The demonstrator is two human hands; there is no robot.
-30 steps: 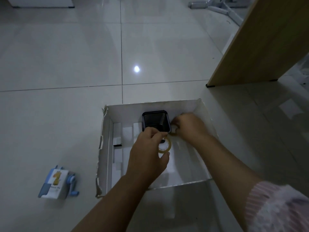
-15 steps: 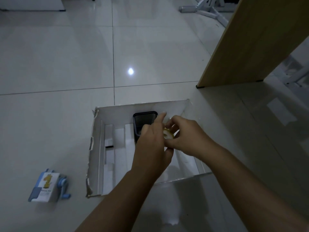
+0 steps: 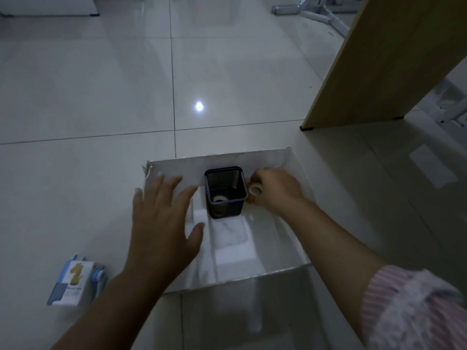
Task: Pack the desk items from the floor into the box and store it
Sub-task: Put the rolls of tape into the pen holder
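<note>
Box [image 3: 290, 162], white cardboard and open-topped, sits on the tiled floor [image 3: 101, 97] in front of you. A black mesh pen holder [image 3: 225, 192] stands upright inside near its far wall, with a tape roll [image 3: 219, 199] lying at the bottom. Your right hand [image 3: 274, 189] pinches another tape roll [image 3: 256, 190] just beside the holder's right rim. Your left hand [image 3: 164, 223] hovers over the box's left side, fingers spread, holding nothing. A blue pencil sharpener [image 3: 75, 281] lies on the floor left of the box.
</note>
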